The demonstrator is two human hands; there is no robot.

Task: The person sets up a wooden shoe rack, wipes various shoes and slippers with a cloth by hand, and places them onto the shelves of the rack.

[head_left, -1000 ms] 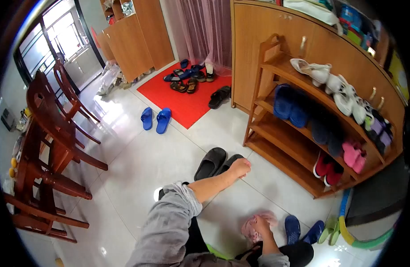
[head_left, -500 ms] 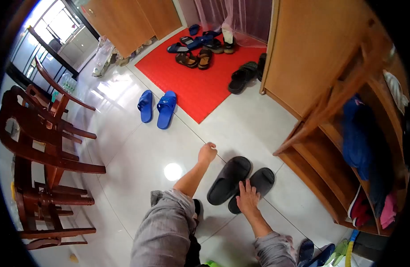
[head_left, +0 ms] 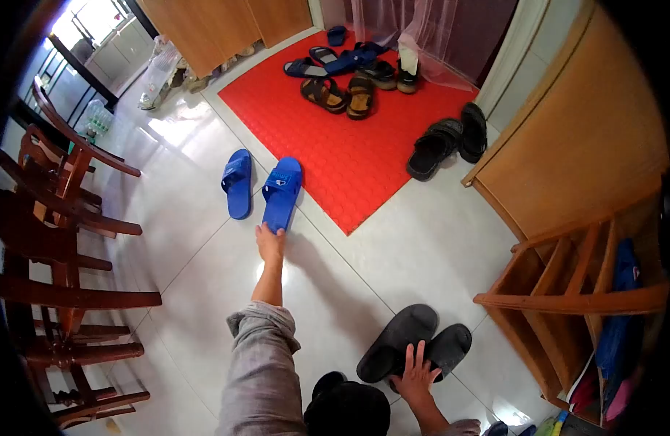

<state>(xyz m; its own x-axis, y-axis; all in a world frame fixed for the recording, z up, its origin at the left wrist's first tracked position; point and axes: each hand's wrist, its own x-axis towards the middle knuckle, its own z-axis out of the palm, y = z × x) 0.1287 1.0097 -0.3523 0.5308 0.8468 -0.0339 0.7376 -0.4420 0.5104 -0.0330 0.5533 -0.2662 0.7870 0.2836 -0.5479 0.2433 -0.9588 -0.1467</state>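
My left hand (head_left: 270,243) reaches forward, its thumb and fingers closed at the heel of a blue slipper (head_left: 283,190). The matching blue slipper (head_left: 237,185) lies flat just left of it. Close to my feet, my right hand (head_left: 418,369) rests with fingers spread over a pair of black slippers. The larger-looking black slipper (head_left: 401,336) is on the left, and the other black slipper (head_left: 452,346) is partly covered by my fingers.
A red mat (head_left: 335,178) holds several sandals and shoes, including brown sandals (head_left: 359,98). Black sandals (head_left: 435,145) sit at its right edge. Wooden chairs (head_left: 80,291) line the left; a wooden shoe rack (head_left: 538,320) stands right, beside a wooden door (head_left: 575,138).
My left hand has moved forward and left from above the bare floor to the blue slipper's heel. My right hand stays at the black slippers. The view has shifted.
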